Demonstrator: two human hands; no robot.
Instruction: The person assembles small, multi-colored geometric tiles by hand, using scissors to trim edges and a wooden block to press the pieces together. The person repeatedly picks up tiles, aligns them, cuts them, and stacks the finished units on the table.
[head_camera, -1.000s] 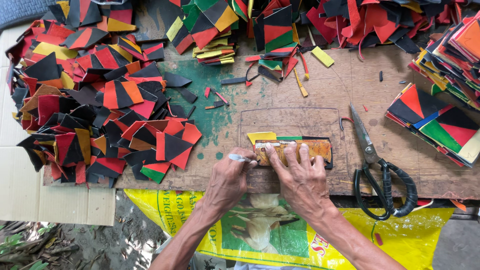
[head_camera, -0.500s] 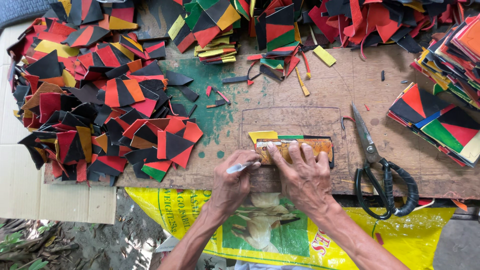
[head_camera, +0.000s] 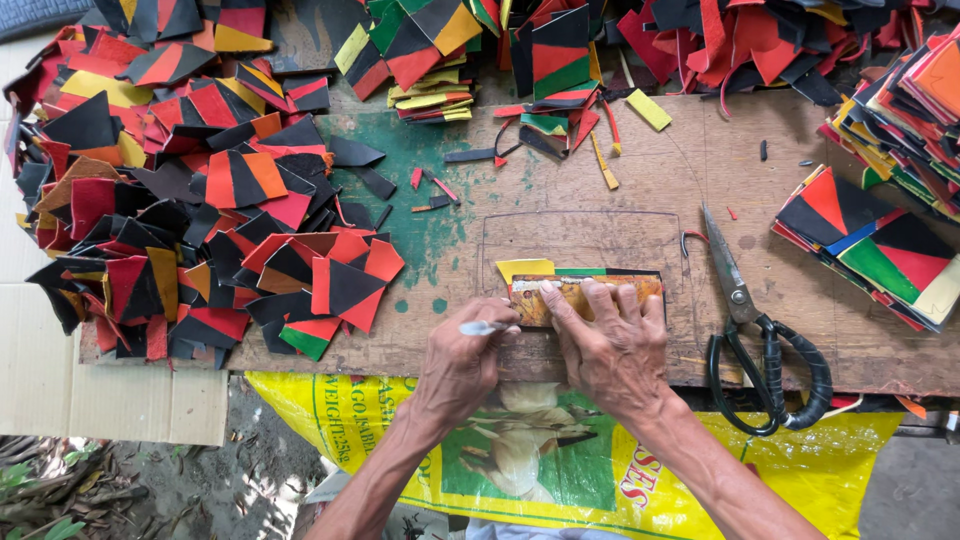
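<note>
Template (head_camera: 585, 296) under right hand (head_camera: 612, 345); left hand (head_camera: 465, 360) beside.

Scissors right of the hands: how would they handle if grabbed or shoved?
The scissors look like metal with thick black loops, so probably stiff and heavyish. They lie flat on the wooden board, so would likely slide, not roll; the blades may swing on the pivot.

Even, bright daylight across the bench (head_camera: 620, 180), shadows soft and short, no glare, focus sharp throughout, slight wide-angle bending at the frame edges, colours saturated.
</note>
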